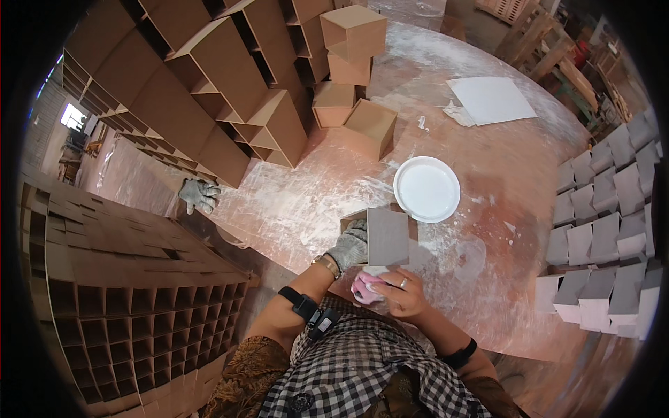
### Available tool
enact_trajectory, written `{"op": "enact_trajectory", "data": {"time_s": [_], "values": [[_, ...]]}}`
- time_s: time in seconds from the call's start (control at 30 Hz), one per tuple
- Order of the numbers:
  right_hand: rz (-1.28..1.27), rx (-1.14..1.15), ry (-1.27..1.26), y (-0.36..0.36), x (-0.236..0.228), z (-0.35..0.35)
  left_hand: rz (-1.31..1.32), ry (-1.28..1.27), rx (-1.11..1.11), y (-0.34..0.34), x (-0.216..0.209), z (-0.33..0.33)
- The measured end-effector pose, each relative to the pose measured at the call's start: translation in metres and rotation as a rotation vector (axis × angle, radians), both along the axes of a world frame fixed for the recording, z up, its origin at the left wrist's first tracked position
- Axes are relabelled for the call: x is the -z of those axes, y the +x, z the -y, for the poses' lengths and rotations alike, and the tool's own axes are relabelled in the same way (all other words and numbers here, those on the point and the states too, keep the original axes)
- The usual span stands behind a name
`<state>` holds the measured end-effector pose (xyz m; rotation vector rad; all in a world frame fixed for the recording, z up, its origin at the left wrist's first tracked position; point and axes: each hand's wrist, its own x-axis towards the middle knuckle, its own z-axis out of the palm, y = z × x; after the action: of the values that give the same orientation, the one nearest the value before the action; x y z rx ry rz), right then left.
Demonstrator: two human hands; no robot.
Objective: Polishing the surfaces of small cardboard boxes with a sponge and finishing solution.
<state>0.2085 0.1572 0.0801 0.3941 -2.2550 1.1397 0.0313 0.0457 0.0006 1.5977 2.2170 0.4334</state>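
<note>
My left hand (348, 247), in a grey work glove, reaches into the open side of a small box (387, 237) and holds it up over the table. The box face toward me is coated pale grey-white, while its inner wall shows brown. Just below the box, my bare right hand (404, 292) grips a pink sponge or folded cloth (365, 288) with white on it. Beyond the box to the right sits a round white shallow dish (426, 188), white inside. Parts of the left fingers are hidden within the box.
Stacked brown open boxes (230, 70) rise at the far left, with loose ones (371, 127) beside them. Grey-white coated boxes (603, 230) stand in rows at right. A white sheet (492, 101) lies on the smeared table (488, 292). A grey glove (198, 196) rests at the left edge.
</note>
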Motion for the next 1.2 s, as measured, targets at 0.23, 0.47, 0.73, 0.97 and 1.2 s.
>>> {"op": "enact_trajectory", "data": {"time_s": [0.23, 0.47, 0.73, 0.97, 1.2], "values": [[0.227, 0.424, -0.876, 0.057, -0.010, -0.020, -0.053, 0.391, 0.045, -0.002, 0.011, 0.022], [0.005, 0.403, -1.495, 0.073, -0.008, -0.042, -0.122, 0.401, 0.043, -0.001, -0.046, 0.043], [0.110, 0.341, -1.547, 0.067, 0.032, -0.042, -0.287, 0.467, -0.016, 0.004, -0.121, 0.064], [0.199, 0.379, -1.639, 0.052, 0.031, -0.038, -0.344, 0.523, -0.101, 0.007, -0.151, 0.076], [0.163, 0.231, -1.624, 0.051, 0.042, -0.038, -0.339, 0.581, -0.144, 0.015, -0.156, 0.085]]}}
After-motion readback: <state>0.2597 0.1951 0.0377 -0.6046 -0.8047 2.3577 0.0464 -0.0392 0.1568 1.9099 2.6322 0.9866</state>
